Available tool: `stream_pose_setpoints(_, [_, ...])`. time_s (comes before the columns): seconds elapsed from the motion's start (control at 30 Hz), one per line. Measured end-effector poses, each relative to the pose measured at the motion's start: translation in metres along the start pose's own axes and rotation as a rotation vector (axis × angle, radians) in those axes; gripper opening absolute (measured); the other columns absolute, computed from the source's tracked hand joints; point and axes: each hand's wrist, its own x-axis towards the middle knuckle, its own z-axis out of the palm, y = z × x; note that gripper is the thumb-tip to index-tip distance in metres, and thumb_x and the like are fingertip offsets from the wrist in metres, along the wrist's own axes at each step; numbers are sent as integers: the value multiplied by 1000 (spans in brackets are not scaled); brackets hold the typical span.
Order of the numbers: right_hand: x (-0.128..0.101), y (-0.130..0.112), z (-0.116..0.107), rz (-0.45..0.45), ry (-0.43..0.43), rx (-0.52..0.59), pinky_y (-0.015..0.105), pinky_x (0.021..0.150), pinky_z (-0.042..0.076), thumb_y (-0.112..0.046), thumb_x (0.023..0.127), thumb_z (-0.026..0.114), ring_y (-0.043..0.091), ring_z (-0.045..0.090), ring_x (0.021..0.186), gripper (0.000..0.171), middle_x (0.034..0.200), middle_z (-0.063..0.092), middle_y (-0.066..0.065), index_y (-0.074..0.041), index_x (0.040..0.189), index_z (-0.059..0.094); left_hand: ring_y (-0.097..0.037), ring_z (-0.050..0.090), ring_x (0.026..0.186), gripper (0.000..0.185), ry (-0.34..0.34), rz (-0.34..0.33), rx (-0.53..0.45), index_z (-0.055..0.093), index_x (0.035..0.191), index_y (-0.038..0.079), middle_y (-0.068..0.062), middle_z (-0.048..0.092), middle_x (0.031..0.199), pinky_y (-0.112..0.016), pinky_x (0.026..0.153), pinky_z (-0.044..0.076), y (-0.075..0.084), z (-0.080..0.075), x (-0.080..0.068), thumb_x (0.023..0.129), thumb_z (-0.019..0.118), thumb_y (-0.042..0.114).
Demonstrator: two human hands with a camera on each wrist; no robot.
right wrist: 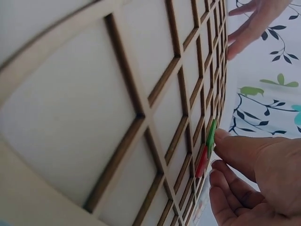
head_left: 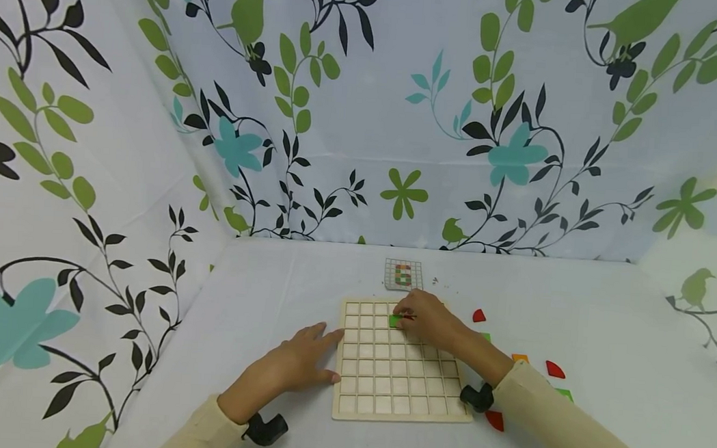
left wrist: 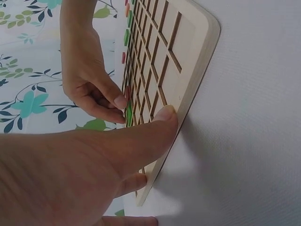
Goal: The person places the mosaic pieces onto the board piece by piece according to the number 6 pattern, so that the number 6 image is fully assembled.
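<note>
A square wooden grid board (head_left: 402,417) with rows of shallow cells lies on the white table. My left hand (head_left: 294,362) rests along its left edge, fingers spread and thumb on the rim (left wrist: 165,134). Over the far rows, my right hand (head_left: 429,317) pinches a small flat green piece (head_left: 394,321) between thumb and fingertips. Against the green piece (right wrist: 211,134) sits a red piece (right wrist: 201,161), at the grid in the right wrist view. The right fingers partly hide both pieces in the head view.
Behind the board lies a small gridded pattern card (head_left: 403,275) with a coloured design. Right of the board are loose pieces, among them a red quarter-circle (head_left: 555,369), another red one (head_left: 479,316) and an orange piece (head_left: 519,358). Patterned cloth (head_left: 340,113) hangs behind the table.
</note>
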Motion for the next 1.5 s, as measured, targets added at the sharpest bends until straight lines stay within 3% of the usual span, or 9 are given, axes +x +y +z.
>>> stream_pose_setpoints(0.37, [-1,1,1,9,-9,-5,35,84,50,-11,92,74,13,55,95,14,102,61,-1,-8,106,75,-42,33,141,80,3,5,7,42,154,17,-21,34,155,-68,101,35,0,-1,2,87,75,47])
stream_pose_setpoints(0.6, [-6,1,-10,43,26,7,38,86,50,-14,94,73,19,58,98,17,103,63,2,-6,108,74,-41,33,141,80,5,8,4,42,154,18,-21,35,155,-68,101,35,0,1,2,87,76,47])
stream_pose_setpoints(0.8, [-21,14,-30,83,80,37,45,90,51,-13,94,72,31,59,108,20,105,64,6,-2,111,72,-42,33,141,81,7,1,5,42,154,17,-21,35,155,-69,101,35,1,1,2,86,76,47])
stream_pose_setpoints(1.17, [-54,45,-65,190,141,-7,43,86,52,-17,93,74,23,60,97,27,103,65,1,-3,116,71,-42,33,141,80,5,9,22,42,154,16,-22,35,155,-69,100,35,0,0,0,87,76,46])
stream_pose_setpoints(1.5, [-76,70,-77,312,129,19,45,88,50,-22,94,73,25,58,99,33,109,65,6,-3,121,68,-43,33,141,80,6,9,12,43,153,16,-22,35,155,-69,100,35,0,-1,0,87,76,46])
